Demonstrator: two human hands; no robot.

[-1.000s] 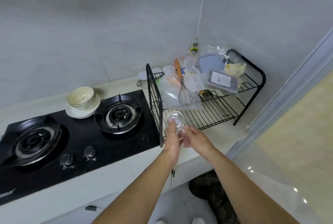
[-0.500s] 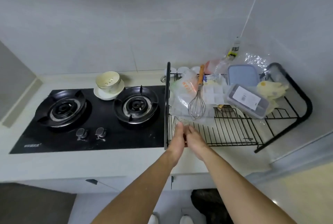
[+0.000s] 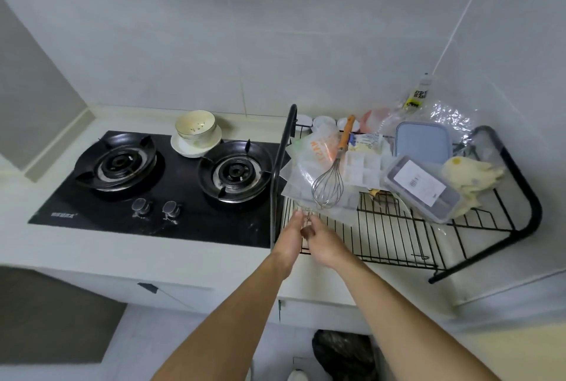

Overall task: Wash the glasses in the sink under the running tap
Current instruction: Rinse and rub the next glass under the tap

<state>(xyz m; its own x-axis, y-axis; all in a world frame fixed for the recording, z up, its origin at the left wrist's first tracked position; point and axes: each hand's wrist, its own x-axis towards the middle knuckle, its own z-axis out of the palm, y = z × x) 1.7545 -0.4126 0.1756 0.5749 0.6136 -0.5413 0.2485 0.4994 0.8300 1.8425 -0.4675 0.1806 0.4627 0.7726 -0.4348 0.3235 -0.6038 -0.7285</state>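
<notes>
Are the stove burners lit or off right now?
Off. Neither the left burner nor the right burner shows any flame, and no pot sits on either.

A black two-burner hob (image 3: 159, 184) is set into the pale counter (image 3: 128, 258), with two knobs (image 3: 156, 209) at its front. A cream bowl (image 3: 195, 126) sits on a saucer (image 3: 196, 148) behind the burners. Beside the hob stands a black wire rack (image 3: 398, 233), piled with a whisk (image 3: 329, 184), plastic bags (image 3: 315, 154), a blue-lidded box (image 3: 422, 141), a labelled clear box (image 3: 421, 187) and yellow gloves (image 3: 468, 178).
</notes>
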